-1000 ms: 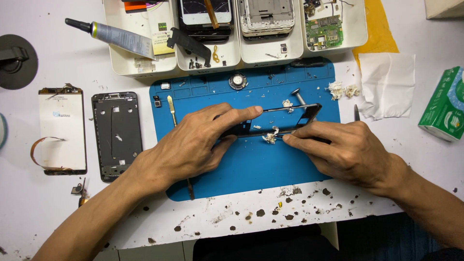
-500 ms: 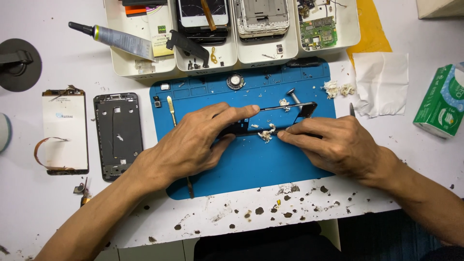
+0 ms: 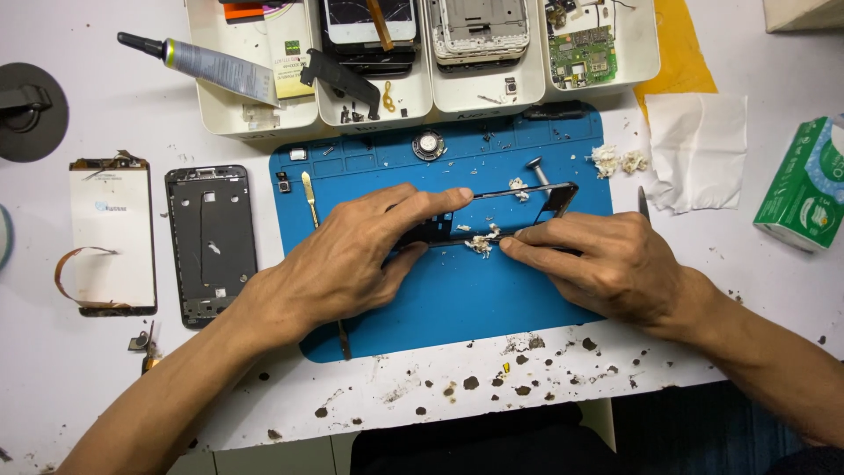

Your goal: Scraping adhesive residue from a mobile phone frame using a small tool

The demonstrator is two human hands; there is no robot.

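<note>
White, chipped tabletop (image 3: pixel 105 387) fills our head view, with a blue work mat (image 3: pixel 457 308) at its centre. On the mat we hold a black phone frame (image 3: pixel 563 195), its long axis running left to right and rising slightly toward the right. Our left hand (image 3: pixel 352 255) clamps its left part; our right hand (image 3: pixel 607 259) pinches its lower edge by white scrapings (image 3: pixel 479 244). Bare mat lies below the hands; parts trays (image 3: pixel 422 97) crowd the far edge.

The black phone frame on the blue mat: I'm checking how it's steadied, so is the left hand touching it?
Touching. The head view shows the left hand pressing on the black phone frame, its forefinger lying along the frame's top edge; the right hand touches it too.
</note>
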